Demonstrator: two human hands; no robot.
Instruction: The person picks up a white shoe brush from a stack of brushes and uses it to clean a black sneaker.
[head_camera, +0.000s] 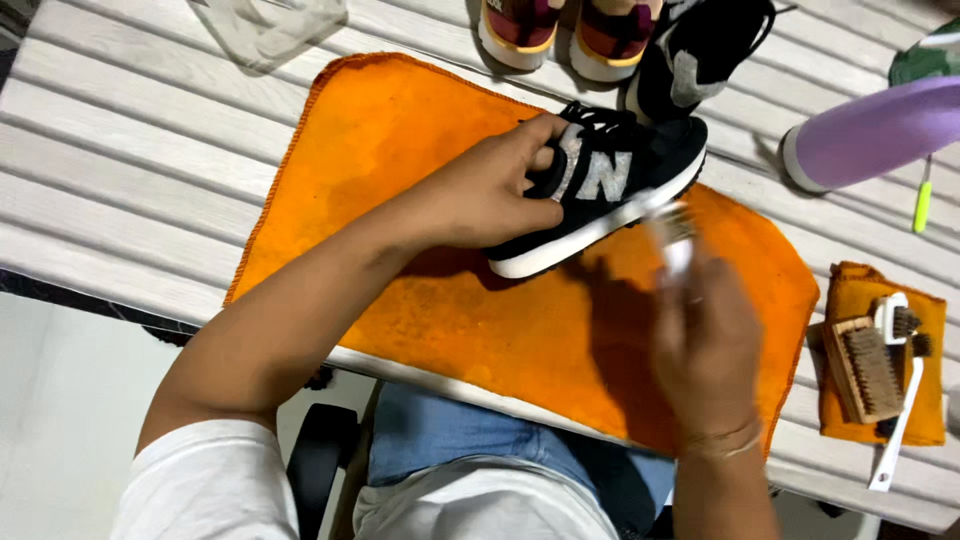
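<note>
Clearly the work in hand is the brushing of a black sneaker (600, 190), and it looks to be somewhere in the middle, though how much of the shoe has already been gone over cannot be read from this view. The sneaker lies tipped on its side on the orange cloth (400, 250), toward that cloth's far edge, with its white sole facing the person. The left hand (490, 190) is closed over the heel end, fingers curled round the collar, pinning it down. The right hand (705, 350) is wrapped round a small brush (675, 235) (blurred, so its bristles are hard to make out) whose head meets the sole edge near the toe.

As a judgement: the sole rim already looks fairly white and the dark suede upper shows no obvious dirt, so what remains is probably the other side and the second shoe. That matching black sneaker (700, 50) stands just beyond the cloth at the table's far edge, beside a maroon and yellow pair (565, 30).

At the table's right edge a second, folded orange cloth (850, 410) carries a wooden-backed brush (865, 370) and a slim white-handled brush (895, 410). A purple bottle (870, 130) lies near the far right corner.
</note>
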